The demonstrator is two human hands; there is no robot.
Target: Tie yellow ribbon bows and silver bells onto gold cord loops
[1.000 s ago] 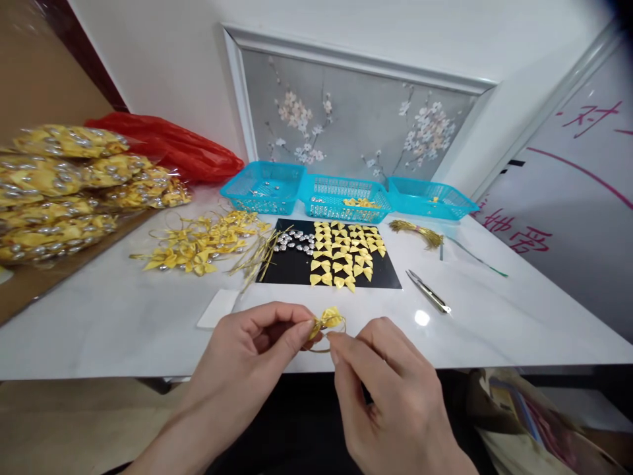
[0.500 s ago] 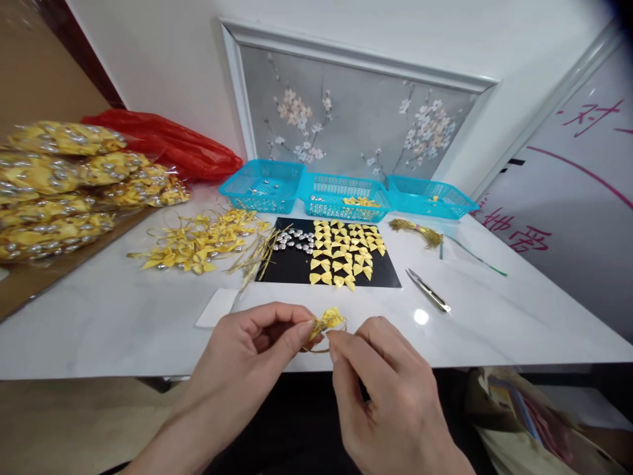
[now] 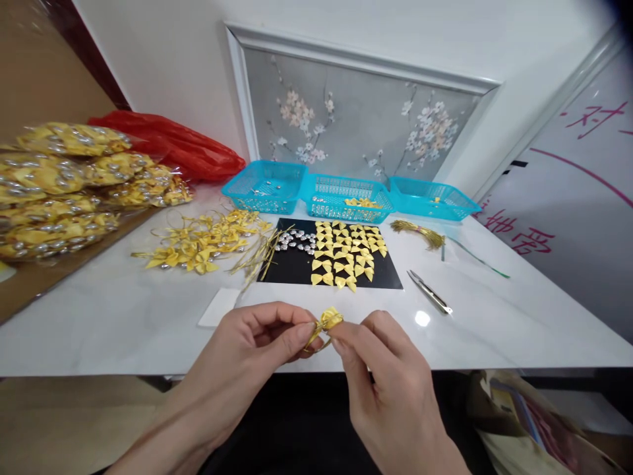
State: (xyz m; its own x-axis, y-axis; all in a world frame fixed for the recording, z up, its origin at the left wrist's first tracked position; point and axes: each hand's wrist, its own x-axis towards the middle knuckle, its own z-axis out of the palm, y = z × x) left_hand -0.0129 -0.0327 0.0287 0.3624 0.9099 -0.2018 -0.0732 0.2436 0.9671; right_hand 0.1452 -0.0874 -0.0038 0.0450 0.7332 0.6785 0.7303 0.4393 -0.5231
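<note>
Over the table's front edge, my left hand point(image 3: 274, 333) pinches a yellow ribbon bow point(image 3: 330, 318) between thumb and forefinger. A thin gold cord point(image 3: 324, 344) loops below the bow. My right hand point(image 3: 390, 369) meets it from the right, thumb and forefinger closed on the cord beside the bow. The fingertips hide part of the cord. Just beyond my hands lies a black mat point(image 3: 291, 274), with yellow bows point(image 3: 343, 267) laid in rows and silver beads point(image 3: 297, 241) at its left. Loose gold cords point(image 3: 264, 254) overlap the mat's left edge.
Finished-looking bows with beads point(image 3: 202, 244) are piled at left, near bagged ones point(image 3: 64, 178). Blue baskets point(image 3: 346, 208) line the back. A craft knife point(image 3: 429, 291) and a tied cord bundle point(image 3: 418, 232) lie right. A white card point(image 3: 217, 308) lies near my left hand.
My right fingertips have pulled the cord's loop in closer to the bow and tilted. My left hand keeps its pinch in nearly the same place.
</note>
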